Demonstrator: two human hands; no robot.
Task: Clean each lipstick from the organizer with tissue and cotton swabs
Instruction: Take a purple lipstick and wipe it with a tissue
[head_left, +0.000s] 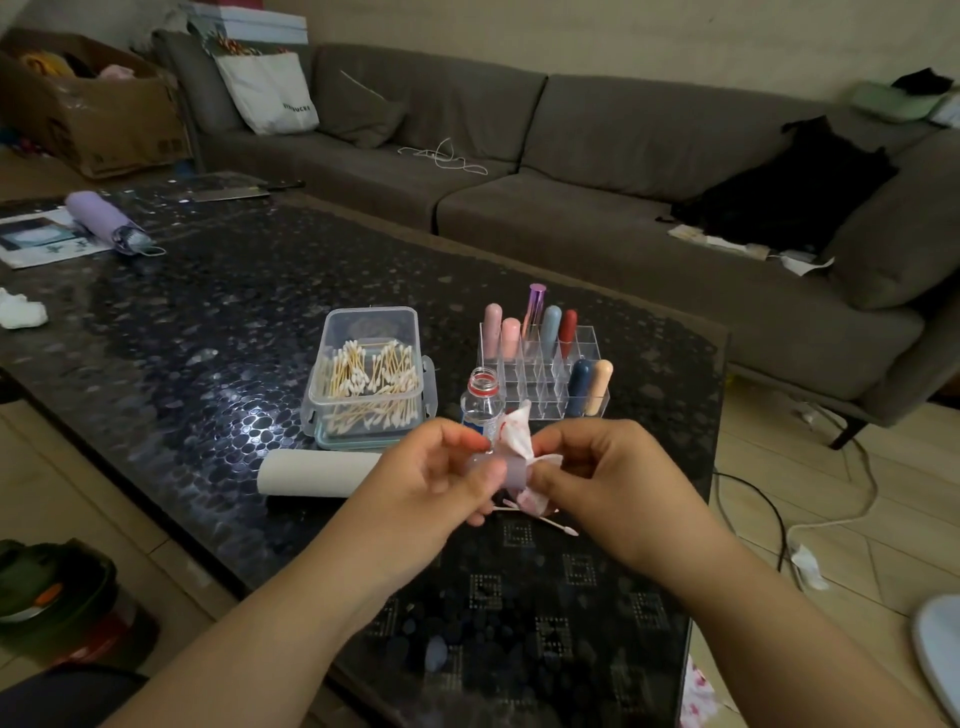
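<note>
Head view: dark pebbled table (208, 322) before grey sofa (571, 156).

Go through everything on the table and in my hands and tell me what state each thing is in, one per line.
Cotton swab box: lid off, swabs inside.
Small bottle: uncapped, upright.
Organizer: seven capped lipsticks standing, other slots empty.
Lilac lipstick: held in left hand.
Tissue: crumpled, red-stained, pinched by right hand against the lipstick.
Used swab: lying on table, tip pink.
Tissue roll: lying on its side.
</note>
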